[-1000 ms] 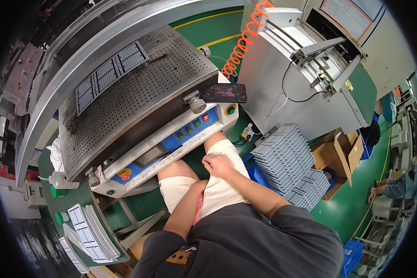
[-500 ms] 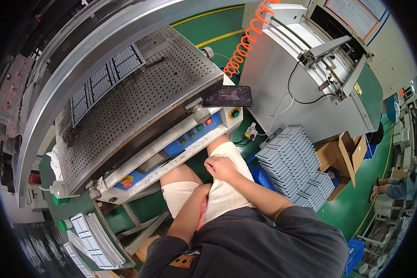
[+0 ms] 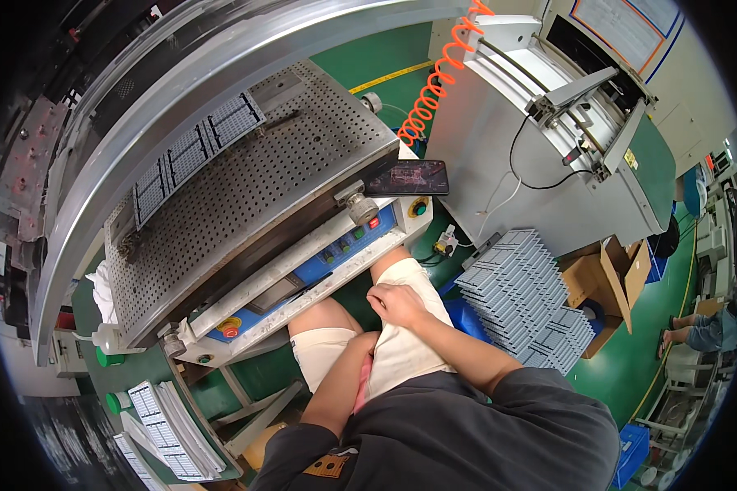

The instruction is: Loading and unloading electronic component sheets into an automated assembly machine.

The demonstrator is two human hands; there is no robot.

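My right hand (image 3: 398,305) rests on my right thigh, its fingers curled in, with nothing visible in them. My left hand (image 3: 370,342) lies low between my thighs at the hem of the light shorts (image 3: 422,327); its fingers are hidden. Both hands are apart from the machine in front of me. Its perforated metal bed (image 3: 262,180) carries a pale grid-patterned sheet (image 3: 192,151) near the far left edge. A curved-looking silver frame (image 3: 110,155) spans above the bed. On the machine's front is a blue control panel (image 3: 336,250) with buttons, nearest to my hands.
A dark phone (image 3: 409,177) lies at the bed's right corner. Stacked grey grid panels (image 3: 516,286) stand to my right, beside an open cardboard box (image 3: 606,278). An orange coiled hose (image 3: 426,98) hangs ahead. Printed sheets (image 3: 172,425) and a bottle (image 3: 106,337) are at left.
The view has shifted slightly, so the bed sits a little lower and farther right. The silver frame has moved slightly relative to the bed. My hands keep their places on my lap.
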